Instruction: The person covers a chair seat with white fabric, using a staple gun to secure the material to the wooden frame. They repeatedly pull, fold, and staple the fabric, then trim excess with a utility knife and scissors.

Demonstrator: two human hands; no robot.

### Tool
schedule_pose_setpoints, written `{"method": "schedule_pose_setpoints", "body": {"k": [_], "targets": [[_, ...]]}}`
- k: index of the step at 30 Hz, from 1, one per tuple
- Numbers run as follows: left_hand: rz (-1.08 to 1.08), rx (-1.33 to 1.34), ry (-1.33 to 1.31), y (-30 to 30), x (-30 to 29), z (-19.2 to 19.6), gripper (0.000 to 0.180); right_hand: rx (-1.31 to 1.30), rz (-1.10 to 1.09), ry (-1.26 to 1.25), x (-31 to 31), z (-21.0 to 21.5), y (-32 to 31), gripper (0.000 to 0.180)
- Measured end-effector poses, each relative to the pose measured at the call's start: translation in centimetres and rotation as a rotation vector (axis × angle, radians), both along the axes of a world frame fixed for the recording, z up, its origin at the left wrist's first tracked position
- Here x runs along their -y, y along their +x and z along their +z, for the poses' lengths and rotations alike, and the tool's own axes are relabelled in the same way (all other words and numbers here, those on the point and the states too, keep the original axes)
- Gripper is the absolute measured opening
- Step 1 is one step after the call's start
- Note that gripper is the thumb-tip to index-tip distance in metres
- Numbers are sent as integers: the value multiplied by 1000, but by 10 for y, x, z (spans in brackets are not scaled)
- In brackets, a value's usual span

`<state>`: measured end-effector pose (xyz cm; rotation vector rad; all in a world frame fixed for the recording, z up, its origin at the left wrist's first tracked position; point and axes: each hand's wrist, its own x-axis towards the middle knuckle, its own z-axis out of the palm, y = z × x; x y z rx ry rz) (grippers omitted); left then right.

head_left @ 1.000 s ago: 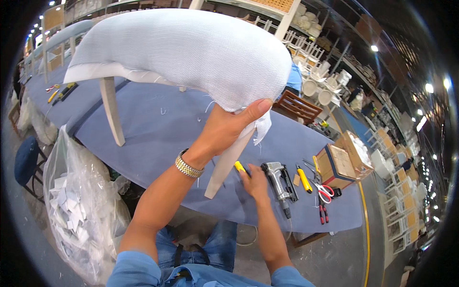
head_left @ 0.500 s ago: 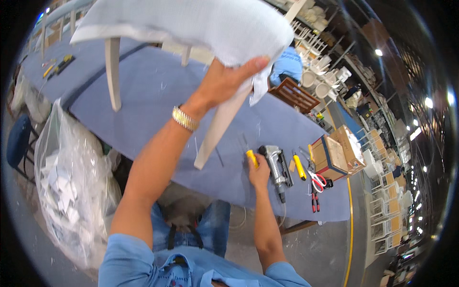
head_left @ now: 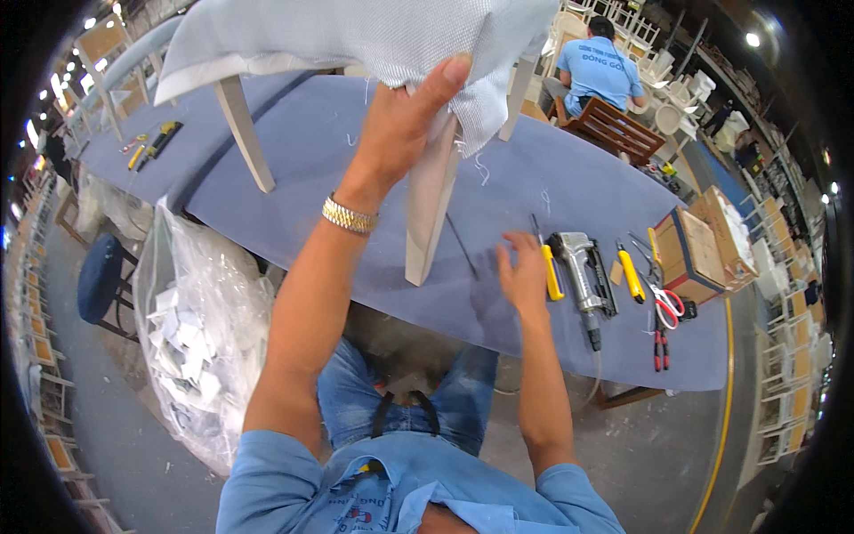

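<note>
Left hand gripping chair's fabric corner, right hand loose beside yellow-handled tool

White fabric [head_left: 356,40] covers the seat of a pale chair [head_left: 431,209], top centre of frame, legs on the table [head_left: 307,200]; seat top cut off by the frame edge. Fabric edge hangs loose and frayed at the near corner. Left hand [head_left: 396,133], upper centre, clamped on the fabric at that corner, thumb on top, just above the near leg. Metal wristband [head_left: 349,216] on the left wrist.

Right hand [head_left: 523,274], centre right, well apart from the left, fingers loosely spread over the table, nothing visible in it. Just beside it: yellow-handled tool [head_left: 553,274], thin shaft pointing up the frame; contact with the fingers can't be told. Thin dark rod [head_left: 463,246] lies between the near leg and the right hand.

Right of that tool, on the table: grey metal staple gun [head_left: 576,271] with hose, yellow cutter [head_left: 632,276], red-and-white scissors [head_left: 668,307], red-handled pliers [head_left: 661,349], cardboard box [head_left: 689,258] at the right end. Thread scraps dotted about the table top.

Lower left: clear plastic bag [head_left: 191,356] of white offcuts, blue-seated stool [head_left: 105,280] beside it. Upper right: co-worker [head_left: 600,76] in a blue shirt, back turned, on a brown slatted chair [head_left: 614,131].
</note>
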<state>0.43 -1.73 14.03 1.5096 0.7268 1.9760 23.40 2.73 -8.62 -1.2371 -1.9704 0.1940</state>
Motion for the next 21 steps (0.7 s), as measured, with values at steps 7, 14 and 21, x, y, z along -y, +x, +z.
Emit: {"method": "schedule_pose_setpoints", "body": {"k": [7, 14, 21], "targets": [[-285, -56, -249, -25, 1, -15, 69, 199, 57, -290, -37, -21, -83, 18], [-346, 297, -238, -11, 16, 8, 85, -447, 244, -488, -50, -32, -14, 19], [-143, 150, -207, 5, -2, 19, 98, -1042, 707, -179, 31, 174, 48, 29]]}}
